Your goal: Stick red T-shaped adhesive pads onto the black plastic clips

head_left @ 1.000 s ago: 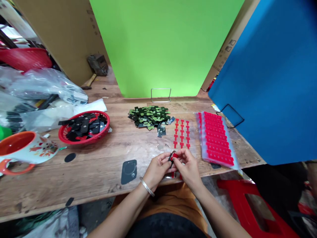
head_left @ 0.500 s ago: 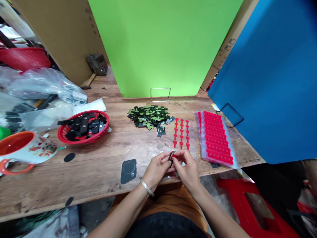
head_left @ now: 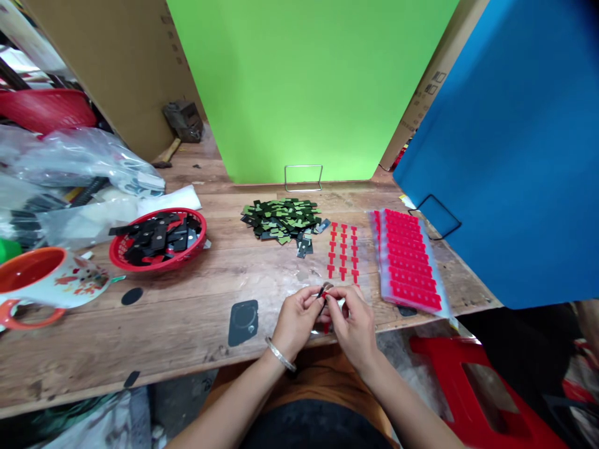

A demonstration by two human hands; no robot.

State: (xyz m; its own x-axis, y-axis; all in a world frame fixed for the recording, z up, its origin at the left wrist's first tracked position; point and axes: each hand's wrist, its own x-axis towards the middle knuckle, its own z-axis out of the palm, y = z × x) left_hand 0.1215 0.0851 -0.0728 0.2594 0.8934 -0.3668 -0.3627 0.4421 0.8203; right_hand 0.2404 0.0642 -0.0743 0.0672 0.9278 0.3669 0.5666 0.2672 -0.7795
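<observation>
Hands (head_left: 327, 312) still pinch one small dark piece (head_left: 324, 290) together, its red sticker less visible than before.

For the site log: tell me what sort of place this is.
Probably a small hand-assembly workbench: a pile of green parts, sheets of red stickers and a red basket of black pieces on a wooden table.
</observation>
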